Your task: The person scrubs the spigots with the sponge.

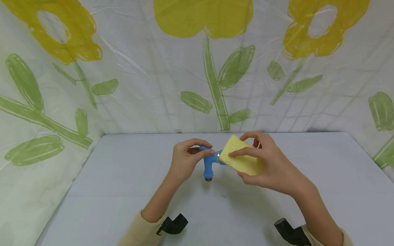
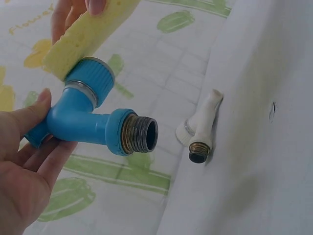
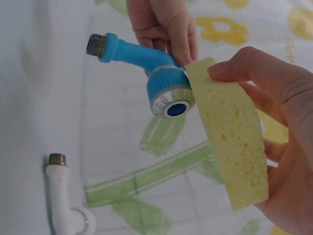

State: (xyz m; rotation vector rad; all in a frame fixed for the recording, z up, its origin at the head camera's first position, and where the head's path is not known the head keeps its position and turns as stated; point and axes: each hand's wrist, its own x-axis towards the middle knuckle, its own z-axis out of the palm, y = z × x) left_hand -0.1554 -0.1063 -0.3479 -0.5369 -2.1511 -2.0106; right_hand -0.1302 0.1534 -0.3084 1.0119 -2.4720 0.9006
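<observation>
A blue plastic tap [image 1: 208, 167] is held up over the white table, its spout pointing down in the head view. My left hand [image 1: 184, 159] grips the tap's far end between thumb and fingers. A yellow sponge [image 1: 243, 160] is in my right hand [image 1: 277, 167], pinched between thumb and fingertips. In the left wrist view the sponge's edge touches the ribbed knob [image 2: 90, 81] of the blue tap. The tap's threaded outlet [image 2: 142, 134] shows bare, brownish metal. The knob's silvery face [image 3: 171, 103] with a dark blue centre appears in the right wrist view.
A white tap [image 2: 208, 115] lies on the table in both wrist views; I cannot make it out in the head view. A sheet [image 1: 138, 102] painted with yellow flowers hangs behind the table [image 1: 107, 205]. Black curved pieces [image 1: 175, 224] stick out at both sleeves.
</observation>
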